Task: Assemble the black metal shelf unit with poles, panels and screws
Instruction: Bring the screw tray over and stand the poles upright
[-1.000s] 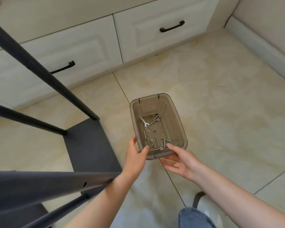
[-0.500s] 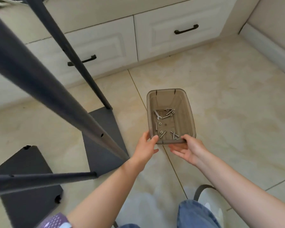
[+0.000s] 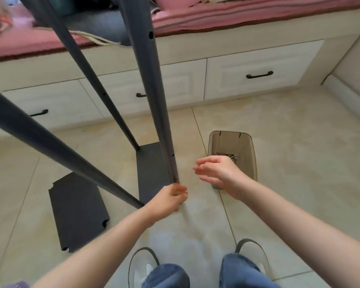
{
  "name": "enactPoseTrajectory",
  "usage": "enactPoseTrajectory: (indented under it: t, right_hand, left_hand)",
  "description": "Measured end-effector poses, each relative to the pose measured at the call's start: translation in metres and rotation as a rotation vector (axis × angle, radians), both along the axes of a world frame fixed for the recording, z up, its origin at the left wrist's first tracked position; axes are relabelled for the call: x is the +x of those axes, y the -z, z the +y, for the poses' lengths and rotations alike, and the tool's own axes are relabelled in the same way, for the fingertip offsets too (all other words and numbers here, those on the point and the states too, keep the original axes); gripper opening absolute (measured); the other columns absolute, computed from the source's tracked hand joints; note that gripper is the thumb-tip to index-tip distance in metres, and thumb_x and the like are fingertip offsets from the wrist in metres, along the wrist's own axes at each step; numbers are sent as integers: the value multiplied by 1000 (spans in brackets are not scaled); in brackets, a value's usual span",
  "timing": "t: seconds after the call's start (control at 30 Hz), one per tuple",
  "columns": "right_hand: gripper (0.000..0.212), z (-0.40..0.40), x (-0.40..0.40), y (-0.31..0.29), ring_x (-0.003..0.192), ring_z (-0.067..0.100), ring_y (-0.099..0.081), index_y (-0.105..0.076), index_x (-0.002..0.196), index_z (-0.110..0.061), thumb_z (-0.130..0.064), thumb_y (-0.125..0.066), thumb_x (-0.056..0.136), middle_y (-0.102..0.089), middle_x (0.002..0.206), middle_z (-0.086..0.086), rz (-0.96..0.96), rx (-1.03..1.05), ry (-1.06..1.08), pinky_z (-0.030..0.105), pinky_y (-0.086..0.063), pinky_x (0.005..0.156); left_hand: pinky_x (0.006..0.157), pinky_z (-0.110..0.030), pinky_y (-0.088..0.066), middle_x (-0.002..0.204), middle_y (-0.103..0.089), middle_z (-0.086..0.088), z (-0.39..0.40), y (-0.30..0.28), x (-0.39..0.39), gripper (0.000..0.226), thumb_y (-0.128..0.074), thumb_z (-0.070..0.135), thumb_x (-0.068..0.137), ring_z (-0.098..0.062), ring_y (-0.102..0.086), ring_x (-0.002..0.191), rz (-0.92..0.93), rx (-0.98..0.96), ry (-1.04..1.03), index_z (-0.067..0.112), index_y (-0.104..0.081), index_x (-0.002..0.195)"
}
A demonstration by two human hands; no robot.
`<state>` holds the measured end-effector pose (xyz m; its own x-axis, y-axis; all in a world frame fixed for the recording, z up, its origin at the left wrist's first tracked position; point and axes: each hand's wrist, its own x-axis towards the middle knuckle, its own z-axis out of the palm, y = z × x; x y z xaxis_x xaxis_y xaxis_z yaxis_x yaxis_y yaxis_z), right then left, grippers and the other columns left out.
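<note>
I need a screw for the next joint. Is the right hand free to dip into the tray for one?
Probably yes. The right hand is open and empty, directly over the uncovered plastic tray, with screws lying loose inside and nothing between. The left hand steadies the pole.

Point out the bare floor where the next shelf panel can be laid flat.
Bare tile lies right of the plastic bin, out to the baseboard, and ahead of it up to the drawers. It is crowded on the left: poles, base panel, loose panel and both hands.
</note>
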<state>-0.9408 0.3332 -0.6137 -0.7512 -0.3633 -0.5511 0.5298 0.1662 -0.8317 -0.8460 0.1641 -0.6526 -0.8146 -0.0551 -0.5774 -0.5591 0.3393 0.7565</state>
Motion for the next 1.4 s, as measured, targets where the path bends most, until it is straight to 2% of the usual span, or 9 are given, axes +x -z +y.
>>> enactPoseTrajectory:
  t: [0.17, 0.3, 0.4, 0.57, 0.77, 0.93, 1.1, 1.23, 1.4]
  right_hand:
    - [31, -38, -4, -36, 107, 10, -65, -64, 119, -18, -7, -62, 90, -71, 110, -4, 350, 115, -333, 28, -55, 92]
    - [36, -55, 7, -47, 101, 4, -64, -56, 117, -33, -15, -68, 88, -65, 109, -15, 498, 138, -474, 14, -53, 77]
    - [26, -60, 13, -54, 103, 7, -64, -55, 114, -30, -25, -66, 91, -65, 108, -12, 594, 201, -453, 25, -53, 85]
    - [19, -60, 22, -59, 99, 7, -61, -57, 115, -25, -34, -57, 99, -64, 105, -10, 672, 247, -396, 24, -51, 79]
    - [16, -59, 25, -58, 99, 16, -61, -58, 109, -20, -32, -53, 101, -61, 97, -11, 689, 253, -361, 45, -56, 91]
    - [7, -52, 12, -57, 99, 15, -59, -51, 108, -28, -30, -52, 101, -55, 94, -17, 703, 303, -369, 44, -56, 92]
    - [26, -41, -4, -63, 99, 18, -63, -57, 124, -22, -34, -51, 102, -61, 96, -10, 739, 371, -350, 43, -57, 88]
    - [28, -37, -16, -69, 83, 23, -70, -70, 111, -13, -33, -57, 99, -70, 87, 1, 762, 406, -282, 43, -60, 80]
    - [29, -38, -32, -77, 82, 32, -70, -75, 91, -5, -29, -60, 98, -72, 83, 16, 767, 418, -235, 47, -57, 85]
  left_hand:
    - [83, -24, -56, 122, -66, 6, -30, -18, 28, 24, -55, 19, 102, -7, -63, 110, 7, -97, -22, 19, -60, 126]
    - [79, -20, -55, 115, -65, 4, -58, -21, 64, 22, -56, 24, 101, -10, -64, 103, -136, -145, -80, 21, -60, 123]
    - [86, -34, -57, 116, -67, -5, -81, -27, 89, 22, -59, 26, 98, -20, -67, 101, -227, -234, -258, 15, -63, 117]
    - [96, -35, -49, 139, -52, 4, -105, -59, 101, 64, -70, 29, 94, -16, -56, 117, 119, -333, -519, 25, -38, 149]
    - [97, -27, -46, 117, -64, 18, -97, -89, 81, 29, -64, 18, 99, -2, -59, 112, 455, -314, -449, 31, -57, 124]
    - [79, -12, -46, 103, -69, 20, -83, -85, 85, 23, -67, 20, 96, 6, -64, 100, 517, -316, -424, 40, -61, 106]
    - [73, -8, -48, 94, -69, 29, -66, -81, 81, 26, -72, 21, 93, 8, -63, 96, 566, -280, -402, 40, -63, 108]
    - [71, -9, -51, 89, -70, 28, -53, -81, 75, 23, -78, 19, 87, 3, -67, 88, 601, -290, -375, 38, -67, 95]
    - [69, -20, -57, 81, -75, 13, -32, -81, 65, 24, -88, 22, 76, -4, -72, 76, 609, -274, -303, 28, -71, 91]
